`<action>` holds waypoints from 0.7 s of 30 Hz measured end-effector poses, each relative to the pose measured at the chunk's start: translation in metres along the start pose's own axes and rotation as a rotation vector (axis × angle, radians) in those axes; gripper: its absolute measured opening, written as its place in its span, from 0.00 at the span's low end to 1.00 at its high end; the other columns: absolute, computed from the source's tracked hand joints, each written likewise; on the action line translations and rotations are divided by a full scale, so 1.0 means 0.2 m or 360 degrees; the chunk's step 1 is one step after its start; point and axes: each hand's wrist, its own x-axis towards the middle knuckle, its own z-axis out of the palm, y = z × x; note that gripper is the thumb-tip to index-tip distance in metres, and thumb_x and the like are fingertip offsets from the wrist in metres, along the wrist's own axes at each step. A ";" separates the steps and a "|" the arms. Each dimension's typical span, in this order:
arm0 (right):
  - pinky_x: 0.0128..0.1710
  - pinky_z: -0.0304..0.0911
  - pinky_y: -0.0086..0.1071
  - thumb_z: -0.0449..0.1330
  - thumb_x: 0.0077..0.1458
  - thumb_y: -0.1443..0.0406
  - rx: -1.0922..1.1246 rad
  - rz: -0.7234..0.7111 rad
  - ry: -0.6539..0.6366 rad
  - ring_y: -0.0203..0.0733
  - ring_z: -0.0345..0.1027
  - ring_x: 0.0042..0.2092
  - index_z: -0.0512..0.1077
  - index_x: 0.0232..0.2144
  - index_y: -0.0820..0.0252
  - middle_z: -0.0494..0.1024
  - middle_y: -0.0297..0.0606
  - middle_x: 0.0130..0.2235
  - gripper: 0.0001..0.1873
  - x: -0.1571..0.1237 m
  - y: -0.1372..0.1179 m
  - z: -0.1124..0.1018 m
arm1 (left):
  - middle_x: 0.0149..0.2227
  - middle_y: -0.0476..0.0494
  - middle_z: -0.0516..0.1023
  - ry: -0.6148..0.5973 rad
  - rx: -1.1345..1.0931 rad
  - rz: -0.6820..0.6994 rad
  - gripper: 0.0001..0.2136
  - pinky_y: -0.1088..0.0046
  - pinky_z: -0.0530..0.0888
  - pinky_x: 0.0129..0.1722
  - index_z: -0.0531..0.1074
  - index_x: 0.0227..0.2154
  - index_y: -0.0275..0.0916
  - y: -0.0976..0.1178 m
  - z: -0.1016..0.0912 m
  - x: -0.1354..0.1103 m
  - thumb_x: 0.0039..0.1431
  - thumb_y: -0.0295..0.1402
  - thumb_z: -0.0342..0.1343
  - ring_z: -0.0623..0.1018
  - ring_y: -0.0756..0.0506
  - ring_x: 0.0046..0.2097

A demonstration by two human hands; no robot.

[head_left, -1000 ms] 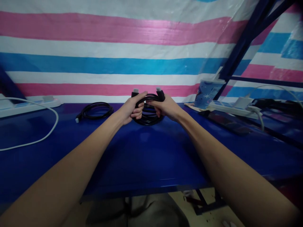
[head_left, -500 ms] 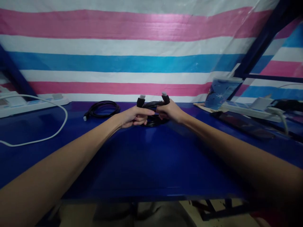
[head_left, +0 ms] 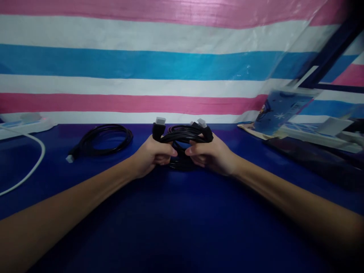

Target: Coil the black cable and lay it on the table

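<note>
A coiled black cable [head_left: 183, 134] with silver-tipped plugs is gripped by both hands just above the blue table [head_left: 176, 220], near its back edge. My left hand [head_left: 150, 155] clasps the coil's left side, with one plug sticking up above the fingers. My right hand [head_left: 212, 153] grips the right side, where the other plug points up and back. The lower part of the coil is hidden behind my fingers.
A second coiled black cable [head_left: 104, 138] lies on the table to the left. A white cord [head_left: 25, 172] and a white power strip [head_left: 24, 123] sit at the far left. At the right are a blue printed cup [head_left: 280, 112], another power strip [head_left: 321, 132] and a dark flat object [head_left: 309, 155]. A striped tarp hangs behind.
Both hands have stayed on the coiled cable, lowering it toward the table and then holding it close together. The view has dropped and moved closer to the table.
</note>
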 end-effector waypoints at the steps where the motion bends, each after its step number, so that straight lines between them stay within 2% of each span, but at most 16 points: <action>1: 0.14 0.45 0.26 0.62 0.40 0.67 -0.0034 -0.0010 0.0030 0.26 0.46 0.14 0.58 0.10 0.60 0.55 0.26 0.10 0.17 0.00 0.01 -0.01 | 0.10 0.59 0.46 -0.0008 0.0002 -0.0021 0.18 0.76 0.49 0.18 0.50 0.11 0.39 0.00 -0.01 0.00 0.35 0.27 0.59 0.48 0.59 0.14; 6: 0.16 0.42 0.27 0.58 0.39 0.66 -0.0251 -0.0038 0.0194 0.28 0.49 0.16 0.60 0.10 0.60 0.58 0.29 0.12 0.13 -0.02 0.03 -0.02 | 0.10 0.56 0.51 -0.0061 0.0054 -0.0060 0.16 0.74 0.53 0.18 0.54 0.08 0.38 -0.02 -0.03 0.03 0.36 0.28 0.59 0.53 0.57 0.15; 9: 0.17 0.40 0.28 0.58 0.40 0.65 -0.0240 0.0043 0.0146 0.27 0.47 0.17 0.58 0.11 0.60 0.58 0.28 0.13 0.14 -0.02 0.02 -0.03 | 0.11 0.55 0.54 -0.0077 0.0004 -0.0121 0.13 0.75 0.49 0.17 0.59 0.09 0.37 -0.02 -0.04 0.05 0.36 0.28 0.60 0.54 0.57 0.16; 11: 0.16 0.40 0.27 0.58 0.42 0.63 -0.0205 0.0103 0.0139 0.28 0.47 0.16 0.58 0.12 0.59 0.57 0.28 0.13 0.15 -0.01 0.01 -0.03 | 0.11 0.56 0.53 -0.0059 -0.0047 -0.0195 0.13 0.75 0.48 0.17 0.59 0.10 0.37 -0.03 -0.04 0.05 0.36 0.29 0.60 0.52 0.57 0.16; 15: 0.16 0.41 0.27 0.59 0.42 0.62 -0.0167 0.0150 0.0131 0.28 0.48 0.16 0.60 0.12 0.60 0.58 0.28 0.13 0.15 0.01 -0.01 -0.05 | 0.11 0.56 0.53 -0.0036 -0.0048 -0.0255 0.15 0.75 0.49 0.18 0.59 0.10 0.37 -0.03 -0.05 0.05 0.38 0.31 0.61 0.53 0.57 0.16; 21: 0.17 0.44 0.27 0.61 0.42 0.63 -0.0051 0.0231 0.0051 0.29 0.50 0.17 0.64 0.14 0.61 0.59 0.28 0.13 0.13 -0.01 -0.01 -0.05 | 0.11 0.56 0.51 -0.0008 -0.0149 -0.0455 0.14 0.74 0.48 0.19 0.60 0.10 0.37 0.00 -0.03 0.04 0.33 0.31 0.62 0.52 0.57 0.16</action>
